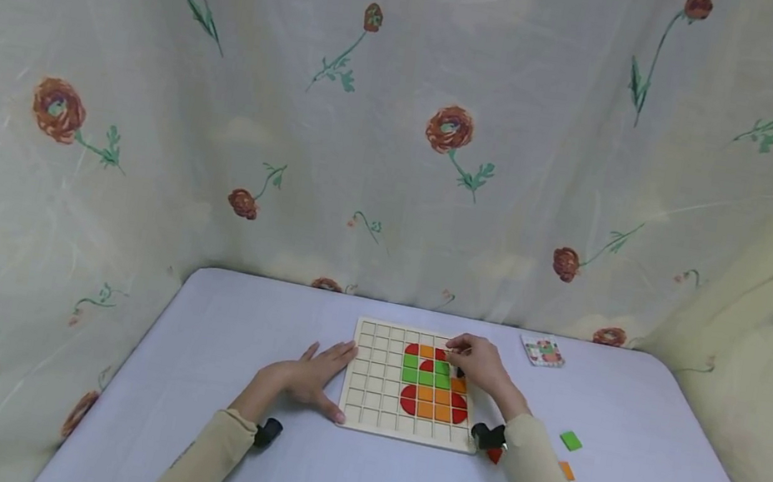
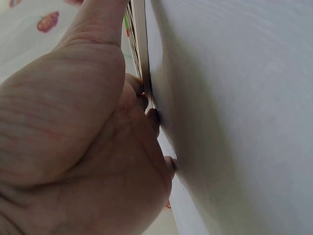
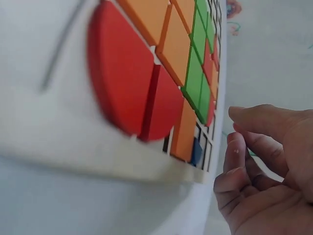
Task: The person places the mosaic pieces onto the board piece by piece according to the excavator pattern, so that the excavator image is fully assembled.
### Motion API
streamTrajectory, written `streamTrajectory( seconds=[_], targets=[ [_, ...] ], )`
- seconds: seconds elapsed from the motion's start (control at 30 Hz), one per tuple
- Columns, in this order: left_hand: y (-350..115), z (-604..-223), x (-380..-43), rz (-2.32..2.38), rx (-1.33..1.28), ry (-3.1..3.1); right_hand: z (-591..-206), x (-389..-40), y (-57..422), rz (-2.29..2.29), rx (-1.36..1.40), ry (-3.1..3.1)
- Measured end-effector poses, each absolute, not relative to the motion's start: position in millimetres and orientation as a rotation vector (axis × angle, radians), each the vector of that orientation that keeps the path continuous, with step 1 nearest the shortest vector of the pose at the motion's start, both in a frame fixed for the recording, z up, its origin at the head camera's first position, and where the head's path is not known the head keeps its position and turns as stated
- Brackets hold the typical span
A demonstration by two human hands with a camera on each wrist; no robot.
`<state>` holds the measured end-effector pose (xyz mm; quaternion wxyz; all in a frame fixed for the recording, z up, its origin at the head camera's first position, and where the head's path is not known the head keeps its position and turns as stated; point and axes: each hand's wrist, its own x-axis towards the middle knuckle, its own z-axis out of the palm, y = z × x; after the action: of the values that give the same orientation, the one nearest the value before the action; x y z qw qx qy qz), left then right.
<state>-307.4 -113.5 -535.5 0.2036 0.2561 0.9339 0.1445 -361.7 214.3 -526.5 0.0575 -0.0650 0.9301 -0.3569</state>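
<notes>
A pale gridded board lies on the table with red, orange and green tiles, such as the green tile, set in its right part. My left hand spreads along the board's left edge, thumb at the near corner, fingertips at the side. Over the upper right of the grid is my right hand, its thumb and finger brought together close to a red tile. A small reddish bit shows between those fingertips in the right wrist view; I cannot tell if it is a tile. A dark blue tile lies by an orange tile.
Right of the board lie a loose green tile and an orange tile, partly behind the right sleeve. A red tile shows beneath the right wrist. At the back right sits a patterned card. Flowered cloth hangs behind the table.
</notes>
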Motion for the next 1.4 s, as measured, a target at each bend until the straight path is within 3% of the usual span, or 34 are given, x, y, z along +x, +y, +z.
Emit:
streamTrajectory(
  seconds=[0.47, 0.77, 1.0, 1.4],
  targets=[
    [-113.2, -534.4, -305.3, 0.388, 0.71, 2.614, -514.6, -272.1, 275.3, -1.022, -0.001, 2.94],
    [-113.7, -532.9, -304.3, 0.399, 0.706, 2.61, -509.4, -214.9, 325.3, -0.918, 0.262, 2.892],
    [-113.4, -532.8, -302.9, 0.415, 0.703, 2.61, -519.2, -197.5, 349.6, -0.895, 0.273, 2.882],
    [-113.2, -534.4, -305.2, 0.408, 0.687, 2.608, -532.7, -195.9, 351.6, -0.919, 0.327, 2.87]
  ],
)
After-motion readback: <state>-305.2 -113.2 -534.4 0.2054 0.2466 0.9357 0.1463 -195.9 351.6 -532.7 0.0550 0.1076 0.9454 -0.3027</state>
